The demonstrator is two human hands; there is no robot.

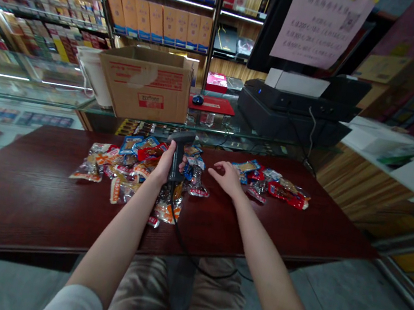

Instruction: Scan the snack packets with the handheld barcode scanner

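My left hand (166, 163) is wrapped round the handle of a black barcode scanner (179, 158), held upright with its head on top. The scanner's cable runs down over the table's front edge. Beneath and left of it lies a heap of shiny vacuum-packed snack packets (135, 166) in red, blue and clear wrapping. My right hand (228, 177) hovers with fingers curved and apart, nothing visible between them. Just beyond it to the right is a smaller group of similar packets (279, 185). One clear packet (198, 181) lies between the two hands.
The dark wooden table (23, 197) spans the front. Behind it, a cardboard box (150, 86) stands on a glass counter, with a black cash drawer (285, 118) and the back of a monitor bearing a paper notice (321, 25) to the right. Stocked shelves line the wall.
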